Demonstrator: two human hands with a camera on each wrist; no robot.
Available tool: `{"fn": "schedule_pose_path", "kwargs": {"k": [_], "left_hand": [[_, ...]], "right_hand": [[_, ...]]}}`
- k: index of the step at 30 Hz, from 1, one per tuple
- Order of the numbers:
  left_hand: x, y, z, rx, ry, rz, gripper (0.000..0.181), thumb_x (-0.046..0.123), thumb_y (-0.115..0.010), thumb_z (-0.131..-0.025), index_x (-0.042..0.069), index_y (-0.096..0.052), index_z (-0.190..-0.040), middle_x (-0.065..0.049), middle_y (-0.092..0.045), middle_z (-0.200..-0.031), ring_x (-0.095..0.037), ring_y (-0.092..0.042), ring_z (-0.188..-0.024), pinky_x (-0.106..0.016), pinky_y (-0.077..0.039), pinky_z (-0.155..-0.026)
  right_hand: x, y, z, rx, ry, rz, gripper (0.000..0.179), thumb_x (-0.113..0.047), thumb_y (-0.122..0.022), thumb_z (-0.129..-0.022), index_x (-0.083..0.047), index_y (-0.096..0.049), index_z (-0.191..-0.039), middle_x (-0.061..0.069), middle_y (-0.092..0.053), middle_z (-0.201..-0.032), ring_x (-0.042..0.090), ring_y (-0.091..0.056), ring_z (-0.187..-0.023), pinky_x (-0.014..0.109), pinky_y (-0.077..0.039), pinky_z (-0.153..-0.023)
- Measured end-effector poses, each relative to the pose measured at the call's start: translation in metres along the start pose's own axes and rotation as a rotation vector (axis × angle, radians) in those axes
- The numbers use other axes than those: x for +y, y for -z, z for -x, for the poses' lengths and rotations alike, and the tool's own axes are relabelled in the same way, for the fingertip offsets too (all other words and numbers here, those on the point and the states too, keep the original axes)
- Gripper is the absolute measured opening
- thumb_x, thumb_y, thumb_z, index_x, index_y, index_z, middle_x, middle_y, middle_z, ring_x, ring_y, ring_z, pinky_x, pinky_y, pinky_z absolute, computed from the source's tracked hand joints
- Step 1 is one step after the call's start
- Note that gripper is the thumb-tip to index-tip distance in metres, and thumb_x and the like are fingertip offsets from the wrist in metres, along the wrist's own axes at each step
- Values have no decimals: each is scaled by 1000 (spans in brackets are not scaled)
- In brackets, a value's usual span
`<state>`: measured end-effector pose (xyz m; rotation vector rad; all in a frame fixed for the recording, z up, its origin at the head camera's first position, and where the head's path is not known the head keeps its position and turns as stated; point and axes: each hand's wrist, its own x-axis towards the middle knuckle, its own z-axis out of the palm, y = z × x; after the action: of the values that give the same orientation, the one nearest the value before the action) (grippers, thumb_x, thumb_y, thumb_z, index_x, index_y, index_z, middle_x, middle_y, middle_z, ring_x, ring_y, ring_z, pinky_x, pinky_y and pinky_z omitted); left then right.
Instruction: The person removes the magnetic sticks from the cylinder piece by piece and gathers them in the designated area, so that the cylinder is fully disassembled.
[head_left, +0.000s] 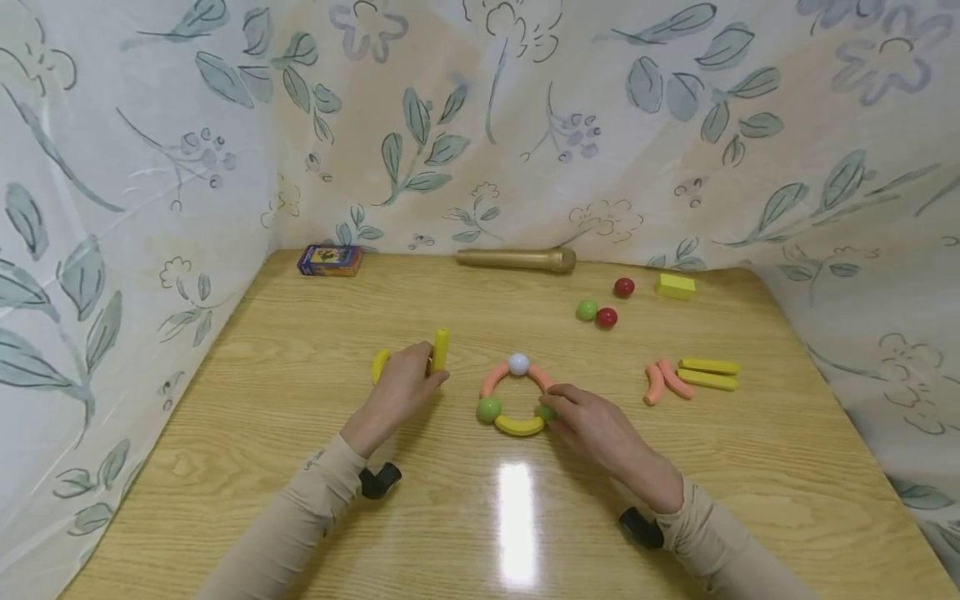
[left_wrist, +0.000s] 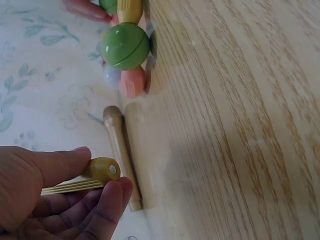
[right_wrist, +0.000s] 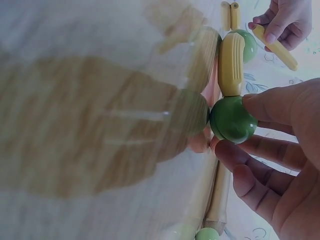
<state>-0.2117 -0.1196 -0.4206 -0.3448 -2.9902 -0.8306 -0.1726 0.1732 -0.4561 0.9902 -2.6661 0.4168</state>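
My left hand (head_left: 401, 385) pinches a yellow magnetic stick (head_left: 440, 348) between thumb and fingers, its round metal-tipped end (left_wrist: 112, 170) facing the left wrist camera. A curved yellow piece (head_left: 380, 365) lies beside this hand, partly hidden by it. Further right, a ring of toy pieces lies on the table: a white ball (head_left: 518, 363) at the far side, two curved pink pieces (head_left: 492, 377), a green ball (head_left: 489, 409) on the left and a curved yellow piece (head_left: 520, 427) along the near side. Thumb and fingers of my right hand (head_left: 596, 423) pinch the ring's right green ball (right_wrist: 232, 120).
Red balls (head_left: 607, 317) and a loose green ball (head_left: 587, 310) lie behind the ring, near a yellow block (head_left: 675, 287). Curved pink pieces (head_left: 654, 383) and yellow sticks (head_left: 708, 380) are at right. A gold microphone-shaped object (head_left: 517, 260) and a small box (head_left: 330, 260) stand along the back curtain.
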Motion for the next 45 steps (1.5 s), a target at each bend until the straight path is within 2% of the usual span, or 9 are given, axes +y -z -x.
{"fn": "schedule_pose_path", "kwargs": {"k": [11, 15, 19, 22, 30, 35, 39, 42, 45], "left_hand": [[2, -1, 0, 0, -23, 12, 20, 17, -72, -89, 2, -58, -91, -7, -58, -76, -16, -49, -64, -24, -40, -56], [7, -6, 2, -40, -93, 103, 18, 16, -72, -89, 6, -58, -91, -4, -60, -80, -14, -53, -70, -25, -45, -61], [14, -16, 4, -112, -185, 220, 16, 15, -72, -89, 8, -59, -97, -5, -67, -90, -14, -62, -81, -27, -53, -72], [19, -22, 5, -154, -239, 253, 17, 14, -71, -89, 8, -61, -100, -5, -70, -94, -15, -65, -87, -27, -55, -77], [26, -31, 7, -172, -304, 232, 13, 14, -71, -89, 11, -61, -94, -2, -67, -91, -13, -63, -85, -23, -53, -75], [26, -33, 10, -219, -306, 228, 13, 12, -72, -88, 10, -62, -95, -4, -70, -94, -14, -66, -89, -27, -54, -77], [30, -40, 13, -210, -379, 149, 15, 12, -73, -87, 9, -60, -94, -2, -67, -88, -12, -62, -83, -26, -52, -74], [40, -45, 17, -198, -421, 91, 18, 16, -75, -85, 9, -60, -90, 0, -63, -81, -10, -56, -74, -22, -48, -67], [51, -52, 19, -178, -447, 37, 20, 22, -77, -84, 10, -61, -88, 2, -62, -78, -7, -53, -71, -19, -45, -65]], "right_hand": [[1, -1, 0, 19, 21, -6, 32, -9, -82, -77, -7, -71, -107, 9, -69, -111, 22, -70, -92, 36, -58, -74], [1, -1, 0, 16, 21, -5, 33, -10, -81, -78, -7, -71, -108, 9, -69, -111, 22, -70, -92, 36, -58, -74], [1, -1, 0, 12, 15, -5, 33, -9, -81, -78, -6, -70, -109, 9, -69, -112, 22, -70, -92, 36, -58, -74], [1, 0, 1, 12, 13, -7, 33, -9, -81, -78, -6, -70, -110, 9, -69, -113, 23, -70, -93, 36, -58, -74], [0, -1, 2, 9, 9, -17, 34, -5, -80, -78, -4, -69, -110, 11, -67, -113, 23, -69, -93, 35, -58, -74], [2, 0, 0, 18, -37, -51, 34, 2, -78, -78, -5, -70, -110, 12, -62, -107, 16, -62, -69, 24, -51, -58], [4, 2, -8, 7, -104, -68, 38, 10, -73, -78, -5, -70, -112, 10, -59, -101, 11, -52, -60, 19, -43, -54], [4, 3, -16, -23, -99, -87, 37, 12, -70, -81, -6, -69, -114, 10, -61, -108, 17, -63, -75, 26, -53, -64], [4, 5, -21, -68, -68, -106, 38, 12, -65, -85, -5, -67, -119, 12, -64, -122, 27, -68, -101, 38, -57, -82]]}}
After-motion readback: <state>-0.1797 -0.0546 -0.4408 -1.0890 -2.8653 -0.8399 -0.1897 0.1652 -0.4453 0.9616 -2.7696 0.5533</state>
